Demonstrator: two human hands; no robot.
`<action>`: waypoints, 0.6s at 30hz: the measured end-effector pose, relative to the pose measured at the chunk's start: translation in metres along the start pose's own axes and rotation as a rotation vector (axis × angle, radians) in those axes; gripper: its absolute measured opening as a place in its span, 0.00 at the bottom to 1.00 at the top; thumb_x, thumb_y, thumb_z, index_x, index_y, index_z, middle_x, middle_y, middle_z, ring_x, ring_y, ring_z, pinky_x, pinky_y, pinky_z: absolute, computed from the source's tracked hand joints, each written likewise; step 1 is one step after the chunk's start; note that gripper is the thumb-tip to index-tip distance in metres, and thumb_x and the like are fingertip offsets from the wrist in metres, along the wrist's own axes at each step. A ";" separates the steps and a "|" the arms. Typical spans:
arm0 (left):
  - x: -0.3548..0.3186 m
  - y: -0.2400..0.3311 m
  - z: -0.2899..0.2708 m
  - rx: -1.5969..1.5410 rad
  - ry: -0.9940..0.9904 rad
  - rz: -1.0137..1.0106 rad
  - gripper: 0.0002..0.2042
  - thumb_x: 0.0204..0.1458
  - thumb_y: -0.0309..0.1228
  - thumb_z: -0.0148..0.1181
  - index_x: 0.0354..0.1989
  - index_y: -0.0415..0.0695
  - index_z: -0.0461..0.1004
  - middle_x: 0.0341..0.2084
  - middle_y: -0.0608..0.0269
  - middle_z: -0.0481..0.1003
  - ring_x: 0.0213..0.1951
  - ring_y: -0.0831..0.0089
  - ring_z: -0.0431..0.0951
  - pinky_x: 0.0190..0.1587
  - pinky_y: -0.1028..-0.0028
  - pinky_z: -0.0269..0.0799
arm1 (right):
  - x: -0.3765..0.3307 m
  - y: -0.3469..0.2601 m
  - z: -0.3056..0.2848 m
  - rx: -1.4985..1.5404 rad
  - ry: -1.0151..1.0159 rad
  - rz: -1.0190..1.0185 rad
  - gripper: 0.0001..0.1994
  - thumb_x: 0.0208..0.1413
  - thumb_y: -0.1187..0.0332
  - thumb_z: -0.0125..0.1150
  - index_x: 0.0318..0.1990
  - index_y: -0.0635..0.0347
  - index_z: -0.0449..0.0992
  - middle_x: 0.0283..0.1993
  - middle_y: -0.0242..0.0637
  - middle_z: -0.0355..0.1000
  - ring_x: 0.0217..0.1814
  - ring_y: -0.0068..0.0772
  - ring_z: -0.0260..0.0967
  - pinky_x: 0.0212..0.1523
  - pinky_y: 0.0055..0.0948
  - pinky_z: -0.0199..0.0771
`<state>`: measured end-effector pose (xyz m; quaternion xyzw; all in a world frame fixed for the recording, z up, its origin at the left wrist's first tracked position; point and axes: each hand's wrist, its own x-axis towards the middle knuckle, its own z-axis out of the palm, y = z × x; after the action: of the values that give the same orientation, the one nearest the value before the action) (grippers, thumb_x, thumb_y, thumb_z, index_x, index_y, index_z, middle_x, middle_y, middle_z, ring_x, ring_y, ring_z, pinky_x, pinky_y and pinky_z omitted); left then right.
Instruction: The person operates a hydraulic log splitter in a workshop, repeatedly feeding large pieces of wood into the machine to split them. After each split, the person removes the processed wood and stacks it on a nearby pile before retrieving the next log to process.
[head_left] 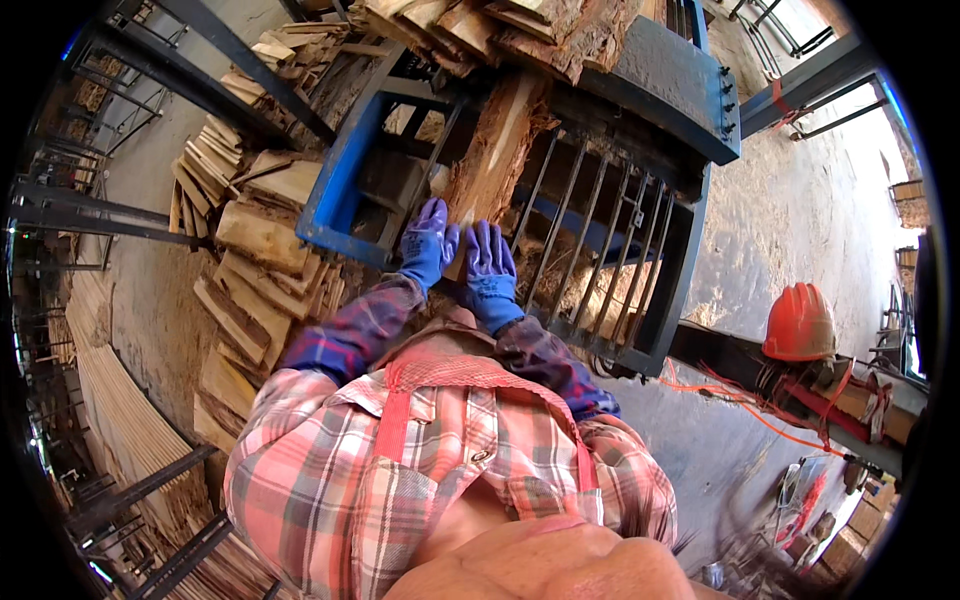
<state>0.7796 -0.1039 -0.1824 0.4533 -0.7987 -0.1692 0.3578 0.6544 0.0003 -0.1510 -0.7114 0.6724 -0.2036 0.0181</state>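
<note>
A rough, bark-edged wood slab (497, 145) lies lengthwise on the blue-framed machine (345, 165), its near end between my hands. My left hand (427, 243), in a purple and blue work glove, rests at the left of that end with its fingers stretched out. On the right, my right hand (491, 268) wears a matching glove and lies flat against the slab's near end, fingers extended and slightly apart. Neither hand is wrapped around anything. The slab's far end disappears under a pile of bark-covered boards (520, 35).
Parallel metal bars (590, 235) form a grate right of the slab. Stacked wood pieces (265, 300) stand along the left, near dark steel beams (205, 70). An orange hard hat (800, 322) sits on a beam at right, with orange cords (735, 393) hanging by it.
</note>
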 end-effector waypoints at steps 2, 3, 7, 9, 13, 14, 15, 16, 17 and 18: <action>0.014 0.011 0.001 0.264 0.020 0.141 0.22 0.50 0.37 0.58 0.51 0.36 0.71 0.52 0.44 0.69 0.46 0.48 0.74 0.48 0.58 0.72 | 0.009 0.015 -0.003 -0.101 0.021 -0.069 0.46 0.40 0.45 0.66 0.65 0.63 0.57 0.71 0.52 0.49 0.75 0.55 0.41 0.74 0.46 0.37; 0.019 0.010 0.005 0.247 0.059 0.142 0.21 0.51 0.37 0.58 0.50 0.36 0.71 0.51 0.44 0.69 0.46 0.48 0.74 0.48 0.57 0.72 | 0.019 0.013 -0.020 0.009 0.016 -0.070 0.46 0.41 0.46 0.65 0.65 0.64 0.57 0.71 0.53 0.49 0.76 0.54 0.40 0.74 0.46 0.35; 0.056 0.041 -0.004 0.198 -0.014 0.110 0.17 0.52 0.35 0.57 0.47 0.36 0.71 0.47 0.44 0.72 0.45 0.48 0.74 0.47 0.57 0.72 | 0.037 0.020 -0.054 0.000 -0.129 0.056 0.48 0.41 0.43 0.65 0.67 0.61 0.56 0.71 0.50 0.49 0.76 0.50 0.41 0.75 0.41 0.36; 0.121 0.062 -0.019 -0.123 0.252 0.381 0.13 0.53 0.30 0.55 0.45 0.38 0.71 0.39 0.46 0.75 0.41 0.48 0.76 0.43 0.57 0.73 | 0.053 0.051 -0.067 0.043 -0.092 0.094 0.45 0.41 0.42 0.68 0.64 0.61 0.61 0.68 0.51 0.56 0.73 0.50 0.48 0.73 0.38 0.43; 0.286 0.136 -0.118 -0.215 0.612 0.615 0.12 0.51 0.29 0.56 0.43 0.39 0.73 0.36 0.45 0.77 0.38 0.49 0.78 0.42 0.61 0.75 | 0.131 0.048 -0.187 0.875 0.586 0.047 0.15 0.58 0.60 0.61 0.47 0.59 0.75 0.43 0.34 0.74 0.45 0.23 0.72 0.45 0.23 0.74; 0.320 0.131 -0.118 -0.118 0.581 0.469 0.14 0.51 0.34 0.56 0.42 0.40 0.74 0.37 0.46 0.77 0.39 0.49 0.78 0.44 0.60 0.74 | 0.156 0.056 -0.217 0.899 0.588 0.111 0.18 0.56 0.58 0.63 0.47 0.63 0.74 0.40 0.36 0.74 0.39 0.24 0.71 0.39 0.22 0.73; 0.355 0.119 -0.122 -0.046 0.587 0.423 0.17 0.49 0.40 0.56 0.43 0.41 0.75 0.38 0.45 0.77 0.40 0.47 0.78 0.45 0.58 0.73 | 0.188 0.066 -0.239 0.928 0.592 0.157 0.21 0.55 0.57 0.64 0.46 0.68 0.74 0.36 0.37 0.75 0.34 0.24 0.71 0.33 0.21 0.72; 0.381 0.111 -0.121 -0.034 0.358 0.255 0.18 0.49 0.41 0.56 0.43 0.42 0.76 0.37 0.44 0.77 0.41 0.47 0.77 0.46 0.58 0.73 | 0.216 0.077 -0.248 0.943 0.559 0.216 0.22 0.55 0.56 0.64 0.46 0.68 0.74 0.35 0.37 0.74 0.32 0.23 0.70 0.32 0.23 0.70; 0.398 0.106 -0.119 -0.024 0.126 0.093 0.19 0.49 0.43 0.55 0.43 0.42 0.76 0.37 0.42 0.77 0.41 0.46 0.77 0.46 0.58 0.72 | 0.242 0.090 -0.255 0.954 0.531 0.276 0.22 0.54 0.56 0.64 0.45 0.69 0.74 0.34 0.38 0.74 0.31 0.23 0.68 0.30 0.25 0.69; 0.406 0.105 -0.117 -0.022 0.139 0.087 0.18 0.49 0.43 0.55 0.40 0.42 0.77 0.36 0.42 0.77 0.41 0.46 0.77 0.45 0.58 0.73 | 0.263 0.105 -0.257 0.955 0.404 0.339 0.22 0.54 0.55 0.64 0.45 0.69 0.74 0.35 0.40 0.75 0.30 0.27 0.70 0.31 0.28 0.70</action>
<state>0.6657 -0.3848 0.1297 0.4249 -0.7889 -0.1305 0.4242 0.4774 -0.1998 0.1228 -0.4522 0.6005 -0.6134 0.2423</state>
